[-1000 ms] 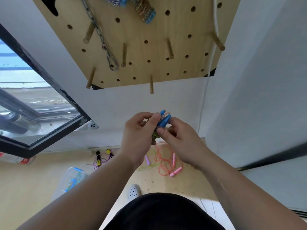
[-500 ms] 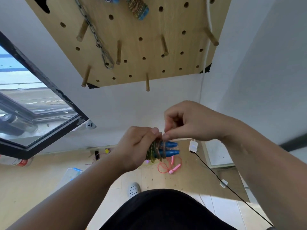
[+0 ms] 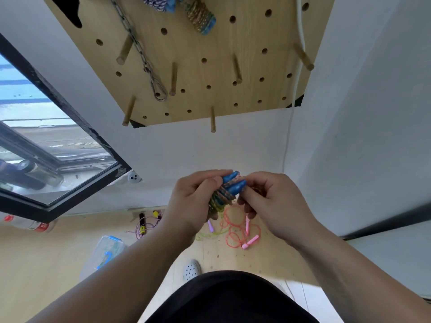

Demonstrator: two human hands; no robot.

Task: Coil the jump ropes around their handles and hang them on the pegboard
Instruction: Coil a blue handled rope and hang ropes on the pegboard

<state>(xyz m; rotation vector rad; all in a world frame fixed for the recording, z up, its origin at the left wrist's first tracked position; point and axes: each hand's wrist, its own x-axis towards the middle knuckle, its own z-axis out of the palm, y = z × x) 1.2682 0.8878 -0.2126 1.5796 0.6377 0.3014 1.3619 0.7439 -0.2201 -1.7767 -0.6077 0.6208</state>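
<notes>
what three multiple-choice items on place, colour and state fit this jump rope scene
1. Where does the pink-handled rope lie? A on a peg B on the floor C in a box
2. What colour are the handles of the held rope, between left hand and right hand? A pink B yellow C blue
3. The held rope is A coiled round its handles B dangling loose C hung up
Answers: 1 B, it sprawls on the wooden floor; 2 C, blue tips show; 3 A, turns wrap the handles.
</notes>
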